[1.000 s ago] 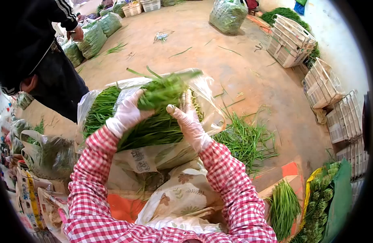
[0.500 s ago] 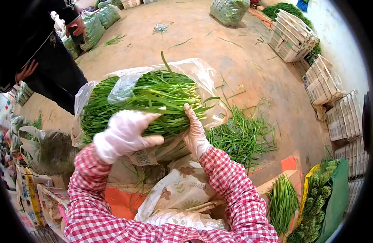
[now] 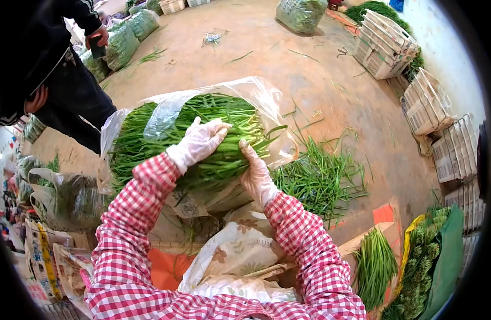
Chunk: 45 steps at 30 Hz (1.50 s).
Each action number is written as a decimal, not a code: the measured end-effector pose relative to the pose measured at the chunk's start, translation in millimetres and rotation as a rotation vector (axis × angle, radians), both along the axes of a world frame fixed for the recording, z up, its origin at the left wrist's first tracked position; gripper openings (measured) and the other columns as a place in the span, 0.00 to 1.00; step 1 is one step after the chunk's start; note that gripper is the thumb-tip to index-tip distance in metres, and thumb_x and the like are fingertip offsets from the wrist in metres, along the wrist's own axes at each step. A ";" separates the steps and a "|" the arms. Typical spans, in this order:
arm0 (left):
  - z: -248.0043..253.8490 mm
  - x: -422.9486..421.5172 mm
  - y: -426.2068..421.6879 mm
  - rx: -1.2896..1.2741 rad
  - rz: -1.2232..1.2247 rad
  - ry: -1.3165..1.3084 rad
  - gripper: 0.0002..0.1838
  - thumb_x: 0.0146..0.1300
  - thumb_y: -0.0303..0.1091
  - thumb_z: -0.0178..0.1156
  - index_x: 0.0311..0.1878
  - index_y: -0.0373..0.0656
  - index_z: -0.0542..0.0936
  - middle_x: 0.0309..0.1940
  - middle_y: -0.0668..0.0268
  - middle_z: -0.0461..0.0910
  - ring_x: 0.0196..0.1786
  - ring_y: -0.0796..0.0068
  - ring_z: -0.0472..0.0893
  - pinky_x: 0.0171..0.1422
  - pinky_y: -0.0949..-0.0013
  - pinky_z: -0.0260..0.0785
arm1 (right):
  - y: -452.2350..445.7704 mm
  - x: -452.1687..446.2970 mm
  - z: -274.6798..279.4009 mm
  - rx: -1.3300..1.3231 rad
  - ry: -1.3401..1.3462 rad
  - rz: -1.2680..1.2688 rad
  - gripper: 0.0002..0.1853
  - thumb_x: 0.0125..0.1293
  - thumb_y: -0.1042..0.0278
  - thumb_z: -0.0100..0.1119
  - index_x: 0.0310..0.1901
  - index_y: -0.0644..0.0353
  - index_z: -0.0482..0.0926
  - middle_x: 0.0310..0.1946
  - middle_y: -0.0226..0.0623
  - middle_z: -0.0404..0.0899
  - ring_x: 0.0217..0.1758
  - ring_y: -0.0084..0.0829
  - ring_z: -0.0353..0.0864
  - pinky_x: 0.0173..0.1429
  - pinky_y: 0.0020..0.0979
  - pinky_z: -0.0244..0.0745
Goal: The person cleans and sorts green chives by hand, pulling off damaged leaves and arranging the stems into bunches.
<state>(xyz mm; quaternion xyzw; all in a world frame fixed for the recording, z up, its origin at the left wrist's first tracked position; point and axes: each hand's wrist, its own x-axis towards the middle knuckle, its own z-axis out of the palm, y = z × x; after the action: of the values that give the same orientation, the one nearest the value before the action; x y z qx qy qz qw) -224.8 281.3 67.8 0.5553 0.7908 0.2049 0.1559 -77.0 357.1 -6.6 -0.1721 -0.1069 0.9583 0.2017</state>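
A thick heap of long green chives (image 3: 219, 106) fills an open clear plastic bag (image 3: 264, 90) in front of me, pale cut ends to the right. My left hand (image 3: 199, 143), in a whitish glove, is closed on the chives near the middle of the top, fingers drawn together. At the near right corner, my gloved right hand (image 3: 258, 178) grips the cut-end side, thumb on top and the other fingers mostly hidden. A bluish plastic strip (image 3: 161, 118) lies across the heap at the left.
Loose green trimmings (image 3: 325, 178) cover the floor right of the bag. A chive bundle (image 3: 374, 261) lies at lower right beside a green-and-yellow sack (image 3: 443, 266). White crates (image 3: 384, 45) line the right wall. A person in dark clothes (image 3: 69, 90) stands at left, holding a dark phone-like object.
My left hand has moved up and right from the near side onto the top of the chives, its spread fingers now drawn together. My right hand stays at the cut ends.
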 end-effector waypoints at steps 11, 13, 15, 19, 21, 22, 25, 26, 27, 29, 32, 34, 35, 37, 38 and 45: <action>27.6 72.4 -81.5 0.372 -0.095 0.034 0.19 0.66 0.29 0.50 0.60 0.42 0.72 0.58 0.56 0.74 0.66 0.59 0.68 0.71 0.57 0.50 | -48.4 24.6 51.2 0.618 0.025 -0.172 0.31 0.57 0.78 0.65 0.62 0.58 0.66 0.53 0.31 0.73 0.54 0.23 0.72 0.60 0.27 0.69; 27.3 67.3 -79.8 0.430 -0.138 0.005 0.19 0.65 0.28 0.51 0.60 0.41 0.72 0.58 0.54 0.73 0.66 0.58 0.68 0.70 0.59 0.54 | -46.6 22.6 48.7 0.527 -0.012 -0.168 0.27 0.57 0.78 0.65 0.59 0.58 0.70 0.51 0.31 0.74 0.52 0.23 0.74 0.58 0.27 0.70; 33.2 51.7 -73.7 0.259 -0.239 -0.085 0.19 0.64 0.26 0.54 0.60 0.39 0.72 0.59 0.51 0.72 0.64 0.60 0.70 0.67 0.63 0.60 | -41.0 21.0 48.6 0.324 -0.001 -0.164 0.20 0.56 0.77 0.65 0.51 0.58 0.74 0.46 0.31 0.78 0.48 0.22 0.77 0.55 0.27 0.73; 73.7 12.4 -41.9 0.397 0.032 -0.385 0.13 0.67 0.36 0.55 0.47 0.37 0.81 0.44 0.59 0.82 0.47 0.69 0.81 0.56 0.68 0.72 | -34.9 22.2 35.3 0.204 -0.045 -0.173 0.18 0.56 0.74 0.66 0.49 0.57 0.76 0.41 0.28 0.79 0.42 0.21 0.77 0.49 0.27 0.75; 85.5 -4.1 -15.7 0.331 -0.157 -0.229 0.18 0.67 0.40 0.55 0.55 0.39 0.76 0.54 0.56 0.77 0.59 0.63 0.74 0.66 0.60 0.62 | -36.0 22.7 37.9 0.224 -0.052 -0.182 0.18 0.56 0.74 0.67 0.49 0.57 0.76 0.42 0.28 0.78 0.42 0.21 0.77 0.49 0.27 0.75; 78.9 -7.5 -5.6 0.260 -0.238 -0.138 0.21 0.66 0.41 0.55 0.58 0.41 0.74 0.58 0.54 0.73 0.64 0.60 0.68 0.69 0.59 0.56 | -36.1 21.8 39.4 0.248 -0.057 -0.190 0.18 0.55 0.73 0.67 0.49 0.57 0.77 0.42 0.27 0.78 0.41 0.20 0.77 0.49 0.26 0.75; 40.3 -3.1 17.8 0.053 -0.310 0.047 0.21 0.66 0.43 0.55 0.59 0.46 0.74 0.61 0.55 0.70 0.72 0.57 0.57 0.74 0.50 0.41 | -36.7 19.3 34.7 0.264 -0.072 -0.211 0.19 0.55 0.73 0.68 0.49 0.57 0.77 0.42 0.27 0.78 0.41 0.20 0.77 0.49 0.26 0.75; 35.0 -3.1 22.1 0.020 -0.329 0.065 0.19 0.65 0.42 0.56 0.57 0.46 0.75 0.59 0.56 0.71 0.71 0.58 0.59 0.74 0.48 0.40 | -36.8 18.7 32.2 0.249 -0.078 -0.216 0.19 0.54 0.73 0.68 0.48 0.57 0.77 0.41 0.27 0.78 0.41 0.20 0.77 0.49 0.26 0.75; 30.7 -2.3 25.8 -0.013 -0.348 0.083 0.18 0.64 0.42 0.57 0.55 0.46 0.77 0.58 0.58 0.73 0.70 0.59 0.61 0.73 0.47 0.40 | -36.8 19.2 32.2 0.247 -0.077 -0.222 0.19 0.54 0.73 0.68 0.48 0.57 0.77 0.41 0.27 0.78 0.41 0.20 0.77 0.49 0.26 0.75; 21.6 -1.3 23.8 0.361 -0.332 0.180 0.12 0.59 0.32 0.63 0.47 0.42 0.81 0.46 0.62 0.81 0.60 0.63 0.74 0.68 0.57 0.57 | -37.3 22.5 31.8 0.159 -0.101 -0.191 0.19 0.54 0.74 0.68 0.48 0.58 0.76 0.42 0.27 0.78 0.42 0.20 0.77 0.50 0.26 0.75; 39.8 12.2 4.8 0.207 -0.097 -0.504 0.11 0.58 0.23 0.62 0.45 0.38 0.81 0.43 0.61 0.82 0.47 0.78 0.78 0.54 0.72 0.71 | -33.5 27.4 28.9 0.096 -0.083 -0.210 0.20 0.53 0.74 0.69 0.49 0.59 0.76 0.42 0.28 0.78 0.42 0.21 0.77 0.50 0.26 0.74; 41.8 21.6 -10.1 0.139 -0.227 -0.467 0.11 0.64 0.27 0.57 0.49 0.37 0.80 0.44 0.62 0.82 0.47 0.79 0.77 0.54 0.73 0.69 | -31.9 24.0 22.4 0.158 -0.074 -0.229 0.21 0.53 0.75 0.69 0.50 0.59 0.75 0.43 0.27 0.78 0.43 0.21 0.77 0.51 0.26 0.74; 41.2 29.3 -15.5 0.119 -0.304 -0.403 0.11 0.65 0.27 0.55 0.50 0.38 0.79 0.44 0.61 0.82 0.47 0.78 0.78 0.54 0.73 0.69 | -31.2 22.4 19.7 0.219 -0.065 -0.253 0.22 0.53 0.75 0.69 0.51 0.59 0.75 0.44 0.27 0.78 0.43 0.21 0.77 0.51 0.26 0.74; 42.1 45.4 -27.7 0.216 -0.327 -0.178 0.15 0.66 0.24 0.48 0.55 0.39 0.75 0.48 0.53 0.78 0.51 0.59 0.78 0.57 0.65 0.69 | -35.8 25.1 40.4 0.261 -0.063 -0.264 0.25 0.53 0.76 0.69 0.54 0.59 0.73 0.45 0.28 0.77 0.45 0.22 0.77 0.52 0.25 0.74; 36.2 48.4 -34.0 0.243 -0.314 -0.083 0.17 0.65 0.22 0.48 0.56 0.39 0.73 0.50 0.52 0.77 0.53 0.57 0.78 0.58 0.64 0.68 | -39.7 22.7 45.5 0.378 -0.085 -0.344 0.26 0.54 0.75 0.68 0.55 0.59 0.72 0.45 0.28 0.76 0.45 0.23 0.77 0.52 0.25 0.74; 69.1 21.8 -35.1 -0.049 -0.561 0.306 0.12 0.62 0.27 0.55 0.49 0.42 0.79 0.36 0.56 0.83 0.33 0.66 0.83 0.42 0.70 0.76 | -43.2 26.5 38.2 0.306 -0.098 -0.282 0.19 0.55 0.79 0.65 0.49 0.61 0.75 0.42 0.30 0.78 0.43 0.23 0.78 0.50 0.25 0.75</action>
<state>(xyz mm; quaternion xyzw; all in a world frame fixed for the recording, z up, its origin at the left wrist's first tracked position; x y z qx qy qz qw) -203.0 246.2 136.9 0.7721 0.6259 0.0487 0.0990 -50.6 313.9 31.7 -0.1992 -0.2355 0.8837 0.3521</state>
